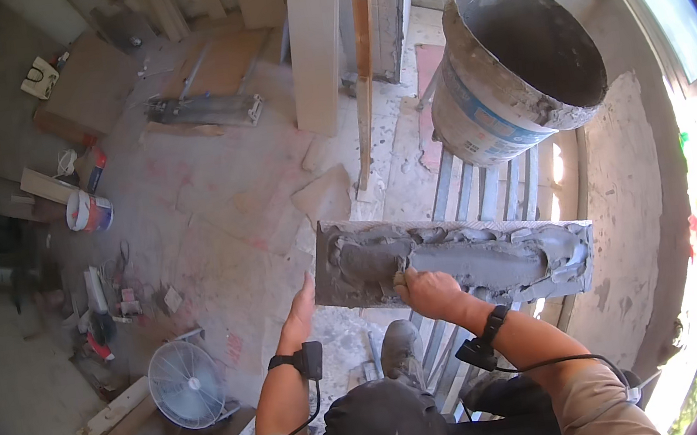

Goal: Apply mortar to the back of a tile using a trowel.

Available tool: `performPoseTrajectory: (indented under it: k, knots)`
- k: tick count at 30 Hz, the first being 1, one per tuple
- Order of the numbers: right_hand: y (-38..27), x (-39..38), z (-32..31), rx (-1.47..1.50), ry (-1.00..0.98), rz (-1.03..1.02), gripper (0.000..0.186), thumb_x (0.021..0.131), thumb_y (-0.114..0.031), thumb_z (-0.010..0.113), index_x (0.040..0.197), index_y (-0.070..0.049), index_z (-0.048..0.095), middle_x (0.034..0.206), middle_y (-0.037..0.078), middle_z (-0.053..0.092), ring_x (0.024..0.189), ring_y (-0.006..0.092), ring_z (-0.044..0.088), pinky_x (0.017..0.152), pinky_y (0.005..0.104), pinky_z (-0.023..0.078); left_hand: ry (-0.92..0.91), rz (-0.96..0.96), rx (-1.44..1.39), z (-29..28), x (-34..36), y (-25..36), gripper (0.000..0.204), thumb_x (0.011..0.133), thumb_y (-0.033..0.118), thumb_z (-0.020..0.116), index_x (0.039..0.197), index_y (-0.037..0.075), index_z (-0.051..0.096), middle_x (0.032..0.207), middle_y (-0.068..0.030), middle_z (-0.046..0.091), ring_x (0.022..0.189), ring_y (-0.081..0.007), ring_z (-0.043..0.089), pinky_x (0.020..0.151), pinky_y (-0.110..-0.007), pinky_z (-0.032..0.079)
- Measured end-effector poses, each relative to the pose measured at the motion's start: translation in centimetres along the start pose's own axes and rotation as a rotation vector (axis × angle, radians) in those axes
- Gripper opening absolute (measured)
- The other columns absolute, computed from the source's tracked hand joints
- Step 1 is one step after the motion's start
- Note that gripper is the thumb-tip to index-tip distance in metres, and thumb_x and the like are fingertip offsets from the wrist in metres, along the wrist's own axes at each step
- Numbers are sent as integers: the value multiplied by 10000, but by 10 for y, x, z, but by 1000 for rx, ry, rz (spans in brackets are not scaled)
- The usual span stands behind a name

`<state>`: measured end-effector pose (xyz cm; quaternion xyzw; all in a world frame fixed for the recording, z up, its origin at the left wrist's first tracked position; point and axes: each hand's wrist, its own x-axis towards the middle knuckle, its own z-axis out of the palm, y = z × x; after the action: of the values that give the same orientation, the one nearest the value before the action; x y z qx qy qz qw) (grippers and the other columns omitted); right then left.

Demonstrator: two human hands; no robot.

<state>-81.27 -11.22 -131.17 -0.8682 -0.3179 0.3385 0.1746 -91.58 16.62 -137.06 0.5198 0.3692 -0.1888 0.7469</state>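
Observation:
A long rectangular tile (319, 261) lies in front of me above metal slats, its face spread with thick grey mortar (478, 262). My right hand (433, 292) is closed over the middle of it, gripping what looks like a mortar-coated trowel (399, 265); most of the tool is hidden by the hand and mortar. The mortar is smeared fairly smooth on both sides of that hand and heaped in ridges near the right end. Beside the tile's left edge, my left hand (298, 314) has its fingers stretched out along it; whether they touch it, I cannot tell.
A large mortar-smeared bucket (483, 103) stands beyond the tile on the metal slats (468, 188). My shoe (401, 351) is below the tile. Down to the left are a round fan (186, 384), a small white bucket (90, 210) and a tile cutter (207, 110). Windows line the right.

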Motion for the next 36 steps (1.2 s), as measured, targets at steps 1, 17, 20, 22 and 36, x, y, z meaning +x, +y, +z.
performPoseTrajectory:
  k: [1,17,20,22,36]
  knots:
    - [1,0,-3,104,-26,29,355,982,-350,418,1088,-35,542,948,279,668,868,461,644,799,538,506,-18,-5,5,5,5,-1,905,971,648,346,1501,-72,205,1601,-167,188,1491,-248,134,1188,-343,129]
    - [50,-69,-28,-181,71,211,306,999,-304,427,999,-35,574,912,214,686,820,362,688,723,467,543,29,-55,42,-21,2,-11,947,959,674,332,1528,-40,81,1631,-130,76,1506,-246,56,1198,-386,74]
    - [36,-77,-22,192,27,183,362,987,-327,439,982,-1,597,830,285,633,807,427,652,701,496,526,36,-49,30,-31,8,-17,934,965,663,332,1527,-41,87,1631,-129,76,1505,-242,62,1198,-382,74]
    - [23,-83,-13,350,-40,127,439,977,-368,465,934,53,586,780,308,625,773,458,639,698,504,519,40,-43,23,-28,9,-16,930,967,660,332,1527,-42,91,1630,-129,78,1505,-241,68,1198,-381,76]
    - [14,-93,19,457,-119,217,510,983,-416,450,949,71,598,871,325,635,849,498,614,785,535,492,73,-41,68,-6,1,-5,934,966,662,338,1524,-48,100,1625,-143,94,1501,-246,81,1196,-383,87]
